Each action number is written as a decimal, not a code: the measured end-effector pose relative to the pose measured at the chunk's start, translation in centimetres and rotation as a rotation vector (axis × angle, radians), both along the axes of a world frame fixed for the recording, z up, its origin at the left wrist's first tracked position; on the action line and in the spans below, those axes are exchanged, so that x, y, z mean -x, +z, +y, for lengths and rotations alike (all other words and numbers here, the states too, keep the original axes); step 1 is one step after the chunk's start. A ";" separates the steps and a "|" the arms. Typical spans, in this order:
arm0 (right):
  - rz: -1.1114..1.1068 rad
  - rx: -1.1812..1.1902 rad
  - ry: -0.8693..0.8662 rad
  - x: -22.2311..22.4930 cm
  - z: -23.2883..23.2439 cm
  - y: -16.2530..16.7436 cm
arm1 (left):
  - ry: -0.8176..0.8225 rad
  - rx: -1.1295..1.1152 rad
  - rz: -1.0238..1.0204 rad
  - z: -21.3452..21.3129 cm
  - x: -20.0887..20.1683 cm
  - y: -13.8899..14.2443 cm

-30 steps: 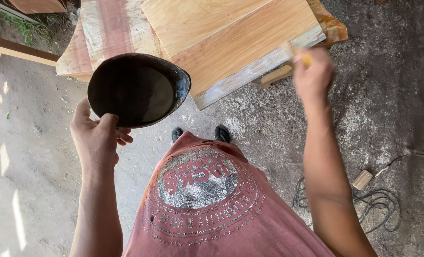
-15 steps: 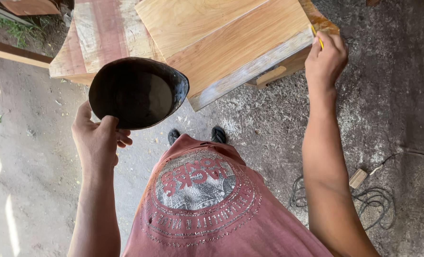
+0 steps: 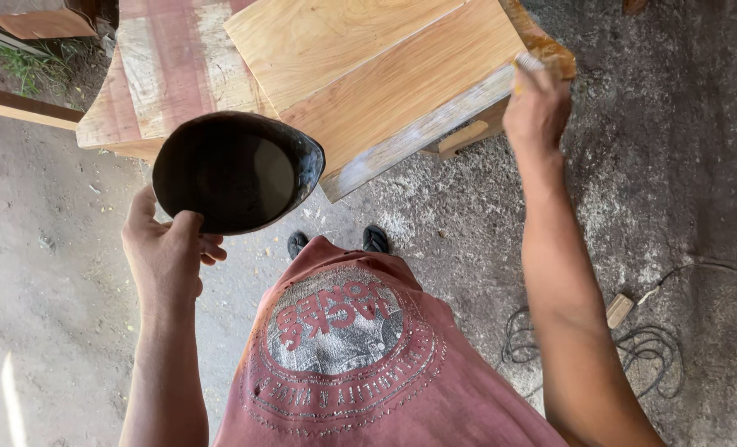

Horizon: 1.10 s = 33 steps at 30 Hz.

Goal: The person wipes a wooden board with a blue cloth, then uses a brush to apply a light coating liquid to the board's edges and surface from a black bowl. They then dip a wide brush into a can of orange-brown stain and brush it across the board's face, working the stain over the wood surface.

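Left hand (image 3: 166, 257) is gripping a black bowl (image 3: 234, 170) (dark liquid inside); right hand (image 3: 537, 108) is clenching a brush (image 3: 526, 63) at the board (image 3: 402, 91) edge.

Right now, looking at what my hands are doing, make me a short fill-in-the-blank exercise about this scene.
1. The left hand holds a dark, round ____ by its near rim.
2. The right hand holds a brush against the edge of a ____ board.
3. A coiled cable lies on the floor beside the ____ arm.

Missing words: bowl; wooden; right
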State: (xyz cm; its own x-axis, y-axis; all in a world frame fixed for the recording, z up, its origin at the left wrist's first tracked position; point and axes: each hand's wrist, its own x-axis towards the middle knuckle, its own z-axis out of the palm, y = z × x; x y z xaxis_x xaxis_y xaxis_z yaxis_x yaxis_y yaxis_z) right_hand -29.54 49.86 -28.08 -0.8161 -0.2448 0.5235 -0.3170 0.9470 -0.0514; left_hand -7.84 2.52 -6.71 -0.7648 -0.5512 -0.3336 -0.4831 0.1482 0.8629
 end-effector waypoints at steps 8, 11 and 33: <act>-0.057 0.171 -0.116 -1.4 -0.6 0.2 | 0.030 -0.011 0.005 -0.3 -0.5 0.0; -0.027 0.011 -0.003 -4.0 -4.8 0.3 | 0.033 0.025 0.018 -0.5 -0.5 -0.1; -0.066 0.223 0.310 -9.9 -16.2 1.1 | 0.110 0.011 -0.029 -1.8 -1.8 -1.2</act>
